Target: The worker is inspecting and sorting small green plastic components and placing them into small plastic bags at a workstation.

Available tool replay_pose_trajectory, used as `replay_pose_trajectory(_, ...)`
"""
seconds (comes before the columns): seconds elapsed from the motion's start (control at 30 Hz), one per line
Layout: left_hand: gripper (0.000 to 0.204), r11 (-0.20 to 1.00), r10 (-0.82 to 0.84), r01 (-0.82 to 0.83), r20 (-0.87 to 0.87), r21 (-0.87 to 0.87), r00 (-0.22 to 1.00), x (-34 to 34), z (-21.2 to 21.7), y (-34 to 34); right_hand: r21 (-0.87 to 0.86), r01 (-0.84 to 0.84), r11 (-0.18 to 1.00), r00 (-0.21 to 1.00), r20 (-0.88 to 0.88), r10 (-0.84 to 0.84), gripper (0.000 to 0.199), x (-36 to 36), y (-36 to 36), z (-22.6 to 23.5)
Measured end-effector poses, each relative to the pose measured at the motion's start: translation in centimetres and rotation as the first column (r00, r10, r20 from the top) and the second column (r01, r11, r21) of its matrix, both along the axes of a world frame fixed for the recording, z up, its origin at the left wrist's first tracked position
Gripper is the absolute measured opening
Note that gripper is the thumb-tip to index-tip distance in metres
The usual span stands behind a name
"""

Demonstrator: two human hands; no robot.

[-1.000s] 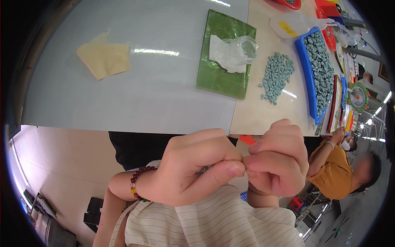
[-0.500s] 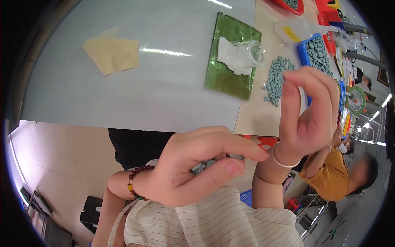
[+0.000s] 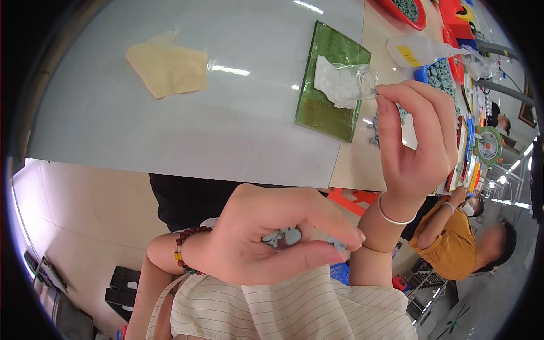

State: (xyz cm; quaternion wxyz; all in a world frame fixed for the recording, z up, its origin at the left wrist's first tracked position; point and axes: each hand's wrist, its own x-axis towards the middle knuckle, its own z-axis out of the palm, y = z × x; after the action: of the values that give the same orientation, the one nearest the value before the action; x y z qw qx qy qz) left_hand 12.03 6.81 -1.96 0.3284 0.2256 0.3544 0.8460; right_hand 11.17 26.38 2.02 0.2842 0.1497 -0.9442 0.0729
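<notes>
- the left hand [image 3: 266,241] is cupped low in the view, its fingers [image 3: 317,218] curled over a few small pale blue-grey pieces [image 3: 286,237] that lie in the palm; one more piece shows at the fingertips.
- the right hand [image 3: 416,150] is raised above the left, thumb and forefinger pinched together at the top; whether a piece sits in the pinch is too small to tell.
- just beside that pinch, on the far side, a small clear glass jar [image 3: 358,82] lies on a white crumpled cloth [image 3: 331,86], both on a green mat [image 3: 331,85].
- beyond the right hand's fingers a loose heap of the same blue-grey pieces [image 3: 375,131] rests on the counter [image 3: 238,136], partly hidden by the hand.
- well off to the left of both hands a tan cloth [image 3: 168,69] lies flat on the counter.
- further out past the right fingers stands a blue tray [image 3: 439,73] of pieces.
</notes>
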Motion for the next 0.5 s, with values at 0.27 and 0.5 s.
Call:
replay_pose_trajectory(0.27,0.021,1.000,0.011,-0.016,-0.188,-0.023,0.982,-1.3,-0.5,-0.6,-0.690,0.003,0.724,0.988,0.115,0.106,0.006,2.5,-1.5,-0.3)
replay_pose_trajectory(0.5,0.020,0.990,0.104,-0.110,-0.068,-0.088,0.992,-0.2,-0.4,0.1,-0.985,0.083,0.150,0.928,0.131,0.348,0.008,5.8,-3.7,-0.9)
